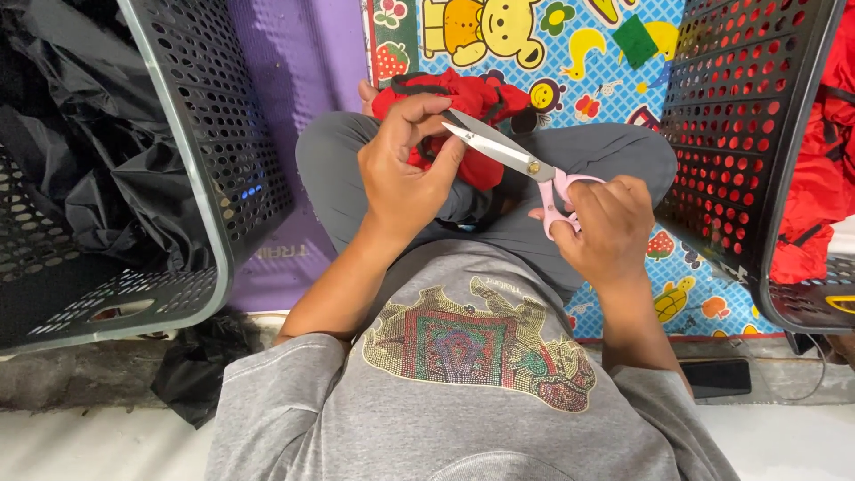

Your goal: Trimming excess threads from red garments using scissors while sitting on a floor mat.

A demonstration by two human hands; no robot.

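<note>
My left hand (405, 169) pinches soft, limp red fabric (463, 102) over my lap; right hand (606, 223) grips pink-handled scissors (521, 160), blades slightly parted, probably at a thread. Light; hold near the cut.

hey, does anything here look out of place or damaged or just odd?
Nothing looks damaged or spilled. The left hand grips red fabric while the right hand holds pink-handled scissors, blades open. Both baskets beside the person stand tilted.
</note>
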